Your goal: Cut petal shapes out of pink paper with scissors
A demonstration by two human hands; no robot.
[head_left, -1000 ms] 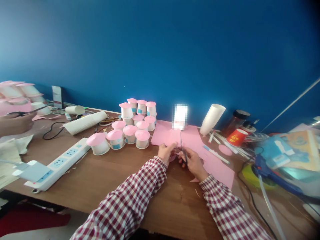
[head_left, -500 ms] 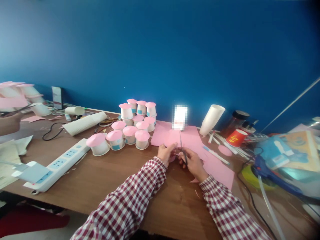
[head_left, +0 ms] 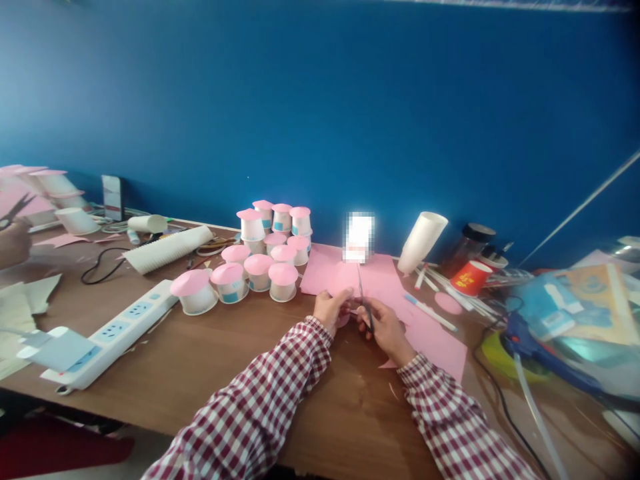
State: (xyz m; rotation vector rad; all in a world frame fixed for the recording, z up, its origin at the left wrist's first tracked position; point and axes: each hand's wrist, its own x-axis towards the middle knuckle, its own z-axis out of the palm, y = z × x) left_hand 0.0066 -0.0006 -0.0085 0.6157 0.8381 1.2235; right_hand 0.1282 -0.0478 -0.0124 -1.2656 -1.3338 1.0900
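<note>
My right hand is closed round the handles of a pair of scissors, whose blades point up and away from me. Close beside it, my left hand pinches a small piece of pink paper, partly hidden by the fingers. The scissors lie right at this paper; whether the blades are cutting cannot be made out. Behind both hands, larger pink paper sheets lie on the brown table. To the left stand several paper cups topped with pink paper cones, some stacked.
A white power strip with a plugged-in charger lies left. Stacked white cups, a red cup, a marker and a blue glue gun are right. Another person's hand holds scissors at far left.
My hands stay nearly in place, the left holding paper and the right the scissors. At far left, the other person's hand with scissors has shifted, its blades now pointing up. The view has tilted slightly.
</note>
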